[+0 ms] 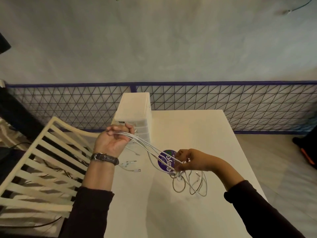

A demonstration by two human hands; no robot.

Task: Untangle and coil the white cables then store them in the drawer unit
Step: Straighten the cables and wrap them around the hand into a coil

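Note:
Several white cables (pixel 149 146) stretch in a bundle between my two hands above the white table (pixel 214 134). My left hand (pixel 115 140), with a watch on its wrist, is raised and clenched around one end of the bundle. My right hand (pixel 190 160) pinches the strands lower and to the right. Tangled loops (pixel 190 184) hang below it, just over the tabletop. Loose cable ends with plugs (pixel 132 166) lie on the table under my left wrist. The white drawer unit (pixel 135 115) stands at the table's far left corner, behind my left hand.
A round purple sticker (pixel 165 160) marks the tabletop behind the cables. A cream slatted chair (pixel 42 169) stands left of the table, with dark cords on the floor beneath it. A blue-framed wire mesh fence (pixel 223 103) runs behind the table.

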